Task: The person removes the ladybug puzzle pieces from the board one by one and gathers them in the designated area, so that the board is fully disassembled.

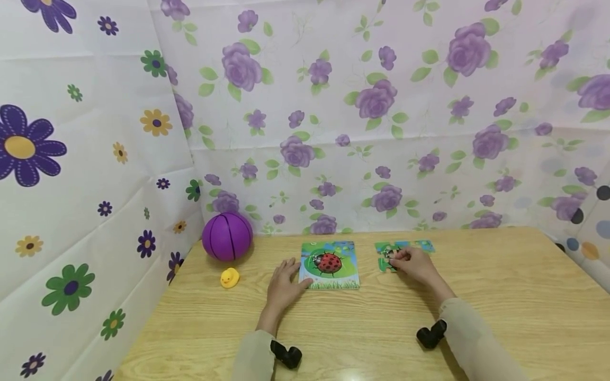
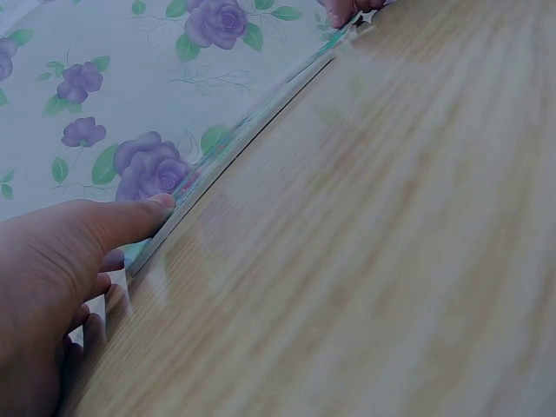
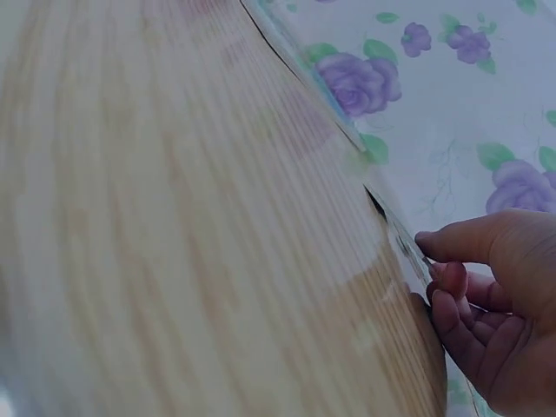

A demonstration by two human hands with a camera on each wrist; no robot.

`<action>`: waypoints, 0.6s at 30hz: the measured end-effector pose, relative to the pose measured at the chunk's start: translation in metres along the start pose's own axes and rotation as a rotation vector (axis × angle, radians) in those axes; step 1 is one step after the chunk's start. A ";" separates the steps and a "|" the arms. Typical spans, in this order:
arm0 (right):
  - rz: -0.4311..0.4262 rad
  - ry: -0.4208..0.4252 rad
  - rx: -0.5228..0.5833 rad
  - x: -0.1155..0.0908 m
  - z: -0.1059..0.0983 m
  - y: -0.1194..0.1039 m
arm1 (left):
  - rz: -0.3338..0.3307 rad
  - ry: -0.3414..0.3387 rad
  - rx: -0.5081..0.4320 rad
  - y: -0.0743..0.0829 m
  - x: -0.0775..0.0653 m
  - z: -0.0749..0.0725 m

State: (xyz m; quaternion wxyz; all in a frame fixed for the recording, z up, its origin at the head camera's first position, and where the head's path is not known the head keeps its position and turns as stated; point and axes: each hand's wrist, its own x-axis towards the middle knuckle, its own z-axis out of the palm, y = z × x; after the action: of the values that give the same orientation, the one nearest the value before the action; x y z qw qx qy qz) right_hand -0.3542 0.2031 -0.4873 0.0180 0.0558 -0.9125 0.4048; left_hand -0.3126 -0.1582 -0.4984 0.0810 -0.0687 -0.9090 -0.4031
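Observation:
A square puzzle board (image 1: pixel 350 280) with a red spotted ladybug picture lies flat on the wooden table (image 1: pixel 352 328). My left hand (image 1: pixel 284 286) rests at its left side, the thumb touching the lower left edge and the fingers spread along the side. To the right of the board lie several joined jigsaw pieces (image 1: pixel 383 264) in green and blue, with part of a ladybug on them. Over these, my right hand (image 1: pixel 414 264) pinches a small puzzle piece between thumb and forefinger. That piece is mostly hidden by the fingers, and the right wrist view shows only a thin edge.
A purple ball (image 1: pixel 227 237) sits at the table's back left corner, with a yellow rubber duck (image 1: pixel 230 278) in front of it. Flowered cloth (image 1: pixel 305 106) hangs behind the table and along the left. A black wrist camera (image 1: pixel 431 334) is strapped on each sleeve.

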 end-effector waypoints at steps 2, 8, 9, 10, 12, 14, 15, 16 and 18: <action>0.004 0.002 0.003 0.000 0.000 0.000 | -0.008 0.000 -0.002 0.000 0.000 0.001; 0.011 0.007 0.005 0.000 0.000 0.001 | -0.006 -0.001 0.009 -0.003 0.001 0.002; 0.016 0.006 0.006 0.000 -0.001 0.001 | -0.003 -0.003 0.012 -0.003 0.001 0.002; 0.016 0.006 0.005 0.000 -0.001 0.001 | -0.007 -0.005 0.014 -0.003 0.002 0.002; 0.014 0.002 0.003 0.000 -0.001 0.001 | -0.011 -0.005 0.014 -0.004 0.002 0.002; 0.016 0.006 0.002 0.001 -0.001 0.001 | -0.008 -0.002 0.016 -0.004 0.002 0.002; 0.016 0.007 -0.001 0.002 -0.001 0.001 | -0.008 -0.001 0.016 -0.004 0.002 0.002; 0.012 0.008 -0.006 0.002 -0.001 0.002 | -0.007 -0.001 0.017 -0.004 0.002 0.002; 0.003 0.008 -0.014 0.003 0.000 0.004 | -0.006 -0.002 0.019 -0.004 0.002 0.002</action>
State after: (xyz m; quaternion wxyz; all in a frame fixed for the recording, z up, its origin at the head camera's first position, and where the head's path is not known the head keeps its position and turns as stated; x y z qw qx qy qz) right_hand -0.3576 0.2057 -0.4896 0.0215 0.0527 -0.9153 0.3987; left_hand -0.3153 -0.1594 -0.5022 0.0796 -0.0657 -0.9130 -0.3946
